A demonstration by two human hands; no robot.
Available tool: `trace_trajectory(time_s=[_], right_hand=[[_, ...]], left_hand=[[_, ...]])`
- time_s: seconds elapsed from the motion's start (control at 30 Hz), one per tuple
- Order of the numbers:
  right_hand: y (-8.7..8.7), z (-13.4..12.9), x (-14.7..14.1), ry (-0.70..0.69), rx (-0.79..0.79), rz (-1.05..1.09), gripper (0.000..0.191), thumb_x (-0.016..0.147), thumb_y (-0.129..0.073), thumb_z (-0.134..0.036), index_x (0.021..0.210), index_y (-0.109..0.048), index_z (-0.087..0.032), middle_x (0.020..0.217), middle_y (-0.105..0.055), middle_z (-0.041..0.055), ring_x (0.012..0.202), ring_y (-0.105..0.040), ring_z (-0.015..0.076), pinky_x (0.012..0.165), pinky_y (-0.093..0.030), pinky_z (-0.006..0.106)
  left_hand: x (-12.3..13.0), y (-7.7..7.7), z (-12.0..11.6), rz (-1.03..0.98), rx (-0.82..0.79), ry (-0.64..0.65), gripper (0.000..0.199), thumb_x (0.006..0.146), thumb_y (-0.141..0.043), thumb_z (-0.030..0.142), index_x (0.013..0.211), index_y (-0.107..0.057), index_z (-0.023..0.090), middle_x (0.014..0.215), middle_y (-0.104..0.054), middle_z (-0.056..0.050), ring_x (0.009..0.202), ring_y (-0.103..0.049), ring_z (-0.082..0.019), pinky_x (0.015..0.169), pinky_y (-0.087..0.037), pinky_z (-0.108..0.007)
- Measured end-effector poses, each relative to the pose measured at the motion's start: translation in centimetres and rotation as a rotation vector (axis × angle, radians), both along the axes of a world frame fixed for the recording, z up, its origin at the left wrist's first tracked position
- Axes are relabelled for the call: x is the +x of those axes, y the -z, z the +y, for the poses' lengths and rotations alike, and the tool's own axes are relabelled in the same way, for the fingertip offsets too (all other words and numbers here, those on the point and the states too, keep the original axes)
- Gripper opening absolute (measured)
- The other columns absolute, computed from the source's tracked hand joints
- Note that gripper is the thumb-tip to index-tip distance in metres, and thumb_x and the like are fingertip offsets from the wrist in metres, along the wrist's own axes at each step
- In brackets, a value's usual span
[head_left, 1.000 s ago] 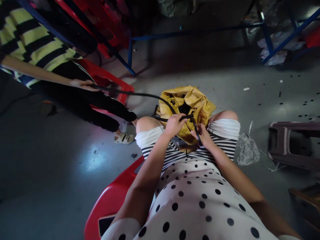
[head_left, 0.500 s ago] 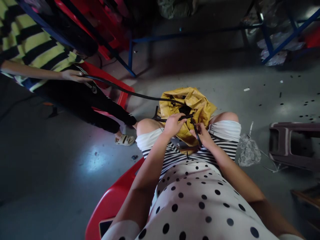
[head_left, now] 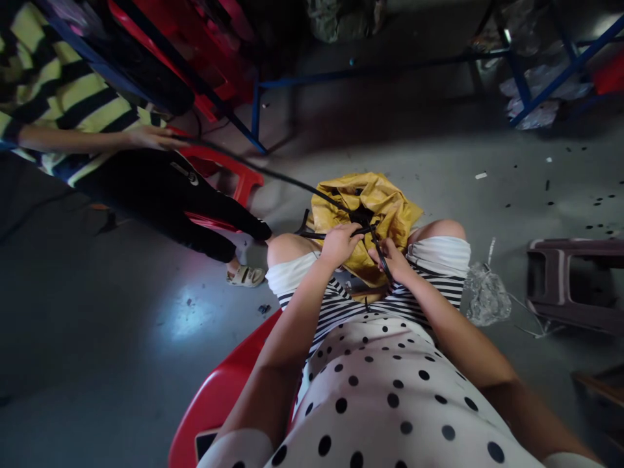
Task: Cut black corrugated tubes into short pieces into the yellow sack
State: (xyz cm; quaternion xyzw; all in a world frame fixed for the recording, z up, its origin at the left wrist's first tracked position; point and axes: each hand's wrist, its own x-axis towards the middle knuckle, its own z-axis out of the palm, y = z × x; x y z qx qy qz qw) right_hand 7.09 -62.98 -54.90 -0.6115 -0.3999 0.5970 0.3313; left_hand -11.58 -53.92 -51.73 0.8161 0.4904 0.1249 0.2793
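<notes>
My left hand (head_left: pixel 341 243) is closed around a thin black strip (head_left: pixel 312 235) that reaches out to the left, where a short piece angles upward. In my right hand (head_left: pixel 394 261) is a slim dark cutting tool (head_left: pixel 381 255), probably scissors or nippers; its tip meets the strip's right end. Both hands are just above a yellow woven sack (head_left: pixel 394 198) between my knees. The sack's mouth is open, with dark pieces inside that I cannot make out. A long black rod (head_left: pixel 287 179) slants into this opening, held at its far end by a co-worker's hand (head_left: pixel 158 138).
The co-worker in a striped shirt (head_left: pixel 92 97) stands at the left beside a red stool (head_left: pixel 219 162). A grey stool (head_left: pixel 550 276) and a clear plastic bag (head_left: pixel 487 296) are at the right. Blue metal frames (head_left: pixel 331 76) run across the back. Small black scraps dot the floor.
The co-worker's hand has moved right and slightly up, and the black rod now slants more steeply into the sack. My hands and the tool have barely shifted.
</notes>
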Motion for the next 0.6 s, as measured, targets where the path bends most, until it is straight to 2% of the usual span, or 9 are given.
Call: trace_trajectory(time_s=[0.13, 0.23, 0.33, 0.43, 0.6], right_hand=[[2.1, 0.6, -0.7, -0.035, -0.130, 0.038, 0.057, 0.073, -0.075, -0.070, 0.094, -0.045, -0.027, 0.061, -0.052, -0.0070, 0.045, -0.050, 0.0153, 0.045, -0.038, 0.028], [3.6, 0.6, -1.1, -0.052, -0.114, -0.085, 0.058, 0.070, -0.075, -0.074, 0.085, -0.046, -0.026, 0.058, -0.050, -0.0059, 0.049, -0.048, 0.0147, 0.047, -0.036, 0.028], [4.5, 0.6, -1.2, -0.085, -0.105, -0.109, 0.059, 0.070, -0.073, -0.076, 0.083, -0.047, -0.025, 0.057, -0.049, -0.0053, 0.050, -0.045, 0.0141, 0.048, -0.035, 0.028], [5.0, 0.9, -1.3, -0.106, -0.143, -0.078, 0.060, 0.070, -0.073, -0.077, 0.083, -0.045, -0.026, 0.053, -0.048, -0.0061, 0.045, -0.045, 0.0147, 0.044, -0.033, 0.028], [5.9, 1.2, -1.7, -0.085, -0.126, -0.060, 0.060, 0.071, -0.073, -0.077, 0.082, -0.041, -0.027, 0.049, -0.043, -0.0089, 0.038, -0.043, 0.0134, 0.040, -0.031, 0.027]], left_hand=[[-0.1, 3.0, -0.5, 0.102, -0.086, -0.032, 0.021, 0.097, -0.062, 0.027, 0.115, -0.072, 0.020, 0.114, -0.077, -0.011, 0.110, -0.070, -0.028, 0.100, -0.052, -0.040], [-0.5, 5.6, -1.9, 0.107, -0.159, -0.106, 0.023, 0.098, -0.060, 0.027, 0.117, -0.071, 0.018, 0.115, -0.076, -0.013, 0.111, -0.070, -0.028, 0.101, -0.052, -0.040], [-1.4, 7.4, -3.1, 0.104, -0.117, -0.187, 0.025, 0.100, -0.057, 0.028, 0.120, -0.069, 0.017, 0.120, -0.075, -0.014, 0.118, -0.067, -0.027, 0.112, -0.044, -0.044], [-2.4, 8.2, -3.6, 0.158, -0.066, -0.204, 0.024, 0.101, -0.055, 0.026, 0.119, -0.068, 0.019, 0.120, -0.075, -0.012, 0.119, -0.065, -0.026, 0.122, -0.031, -0.051], [-2.8, 8.6, -3.5, 0.219, -0.063, -0.191, 0.023, 0.100, -0.056, 0.029, 0.116, -0.069, 0.019, 0.115, -0.075, -0.014, 0.116, -0.064, -0.028, 0.111, -0.040, -0.046]])
